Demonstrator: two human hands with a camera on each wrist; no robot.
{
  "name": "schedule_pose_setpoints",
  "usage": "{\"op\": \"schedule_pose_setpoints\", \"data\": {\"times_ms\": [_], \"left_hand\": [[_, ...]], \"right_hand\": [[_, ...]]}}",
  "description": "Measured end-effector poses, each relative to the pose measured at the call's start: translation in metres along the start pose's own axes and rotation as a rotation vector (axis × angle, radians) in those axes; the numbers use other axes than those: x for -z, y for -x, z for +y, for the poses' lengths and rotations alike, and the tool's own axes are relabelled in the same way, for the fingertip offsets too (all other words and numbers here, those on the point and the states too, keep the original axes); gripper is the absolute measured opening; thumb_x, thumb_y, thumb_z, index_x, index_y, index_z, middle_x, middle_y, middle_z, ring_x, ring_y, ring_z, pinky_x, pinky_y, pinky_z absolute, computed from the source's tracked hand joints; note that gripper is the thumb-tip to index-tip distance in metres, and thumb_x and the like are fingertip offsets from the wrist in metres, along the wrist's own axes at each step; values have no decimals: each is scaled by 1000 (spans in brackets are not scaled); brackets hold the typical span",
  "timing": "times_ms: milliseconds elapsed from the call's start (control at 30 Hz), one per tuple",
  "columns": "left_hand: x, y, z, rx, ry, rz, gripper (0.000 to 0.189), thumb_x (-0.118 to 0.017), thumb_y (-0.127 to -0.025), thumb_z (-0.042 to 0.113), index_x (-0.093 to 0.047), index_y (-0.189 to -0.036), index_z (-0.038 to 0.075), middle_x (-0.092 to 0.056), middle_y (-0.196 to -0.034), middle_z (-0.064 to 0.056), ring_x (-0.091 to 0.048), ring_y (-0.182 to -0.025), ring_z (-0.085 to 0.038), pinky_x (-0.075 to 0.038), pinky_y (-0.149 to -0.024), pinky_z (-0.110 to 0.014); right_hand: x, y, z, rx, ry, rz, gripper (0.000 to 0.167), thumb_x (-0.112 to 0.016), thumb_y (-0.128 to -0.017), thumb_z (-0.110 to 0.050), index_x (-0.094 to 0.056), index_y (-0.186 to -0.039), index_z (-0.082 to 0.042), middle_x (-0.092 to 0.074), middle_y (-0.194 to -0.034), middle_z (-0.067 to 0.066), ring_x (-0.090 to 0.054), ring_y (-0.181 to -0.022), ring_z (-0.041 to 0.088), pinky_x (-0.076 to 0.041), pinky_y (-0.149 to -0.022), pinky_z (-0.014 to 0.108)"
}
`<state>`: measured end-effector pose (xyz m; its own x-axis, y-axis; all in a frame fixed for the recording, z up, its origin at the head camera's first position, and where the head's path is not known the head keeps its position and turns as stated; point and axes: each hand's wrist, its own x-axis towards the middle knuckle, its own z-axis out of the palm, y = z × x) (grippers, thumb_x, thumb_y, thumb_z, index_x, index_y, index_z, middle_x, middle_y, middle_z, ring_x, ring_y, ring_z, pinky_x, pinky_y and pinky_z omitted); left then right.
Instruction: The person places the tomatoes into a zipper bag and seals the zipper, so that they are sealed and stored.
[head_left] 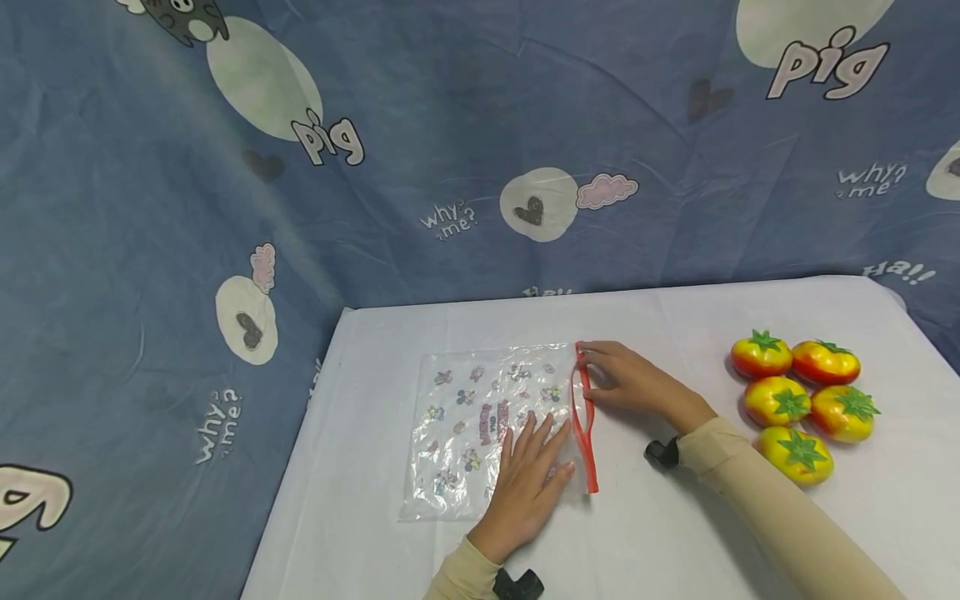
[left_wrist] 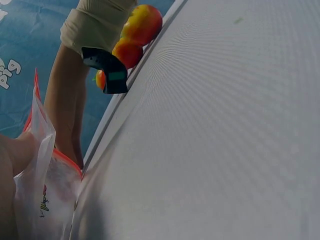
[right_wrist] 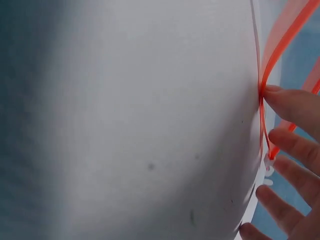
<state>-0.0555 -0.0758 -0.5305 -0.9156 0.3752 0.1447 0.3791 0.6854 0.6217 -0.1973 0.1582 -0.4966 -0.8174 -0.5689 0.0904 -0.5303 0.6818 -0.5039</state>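
Note:
A clear plastic zip bag [head_left: 457,433], printed with small coloured figures, lies flat on the table. Its red zip edge [head_left: 588,467] faces right, and the two red strips part in the middle. My left hand [head_left: 525,483] rests on the lower right of the bag with fingers spread; in the left wrist view its thumb [left_wrist: 20,152] is against the bag near the mouth. At the far end of the zip edge, my right hand [head_left: 633,383] touches the red strip. The right wrist view shows the thumb [right_wrist: 287,102] pressing that strip, the other fingers fanned out below.
Several red and yellow tomato-like fruits [head_left: 780,401] with green leafy tops are grouped at the right, beside my right forearm. A white cloth covers the table [head_left: 645,533]. Behind and left of it hangs a blue printed curtain [head_left: 420,125].

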Motion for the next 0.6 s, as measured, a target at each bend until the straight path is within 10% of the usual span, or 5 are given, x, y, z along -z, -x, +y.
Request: {"op": "schedule_pose_setpoints", "data": {"times_ms": [600], "left_hand": [[6, -1, 0, 21, 74, -20, 61, -49, -106, 45, -38, -161, 21, -39, -166, -9, -21, -159, -38, -4, -127, -68]], "right_hand": [[0, -7, 4, -67, -64, -74, 52, -86, -84, -24, -67, -130, -9, -51, -155, 20, -42, -147, 43, -35, -122, 63]]}}
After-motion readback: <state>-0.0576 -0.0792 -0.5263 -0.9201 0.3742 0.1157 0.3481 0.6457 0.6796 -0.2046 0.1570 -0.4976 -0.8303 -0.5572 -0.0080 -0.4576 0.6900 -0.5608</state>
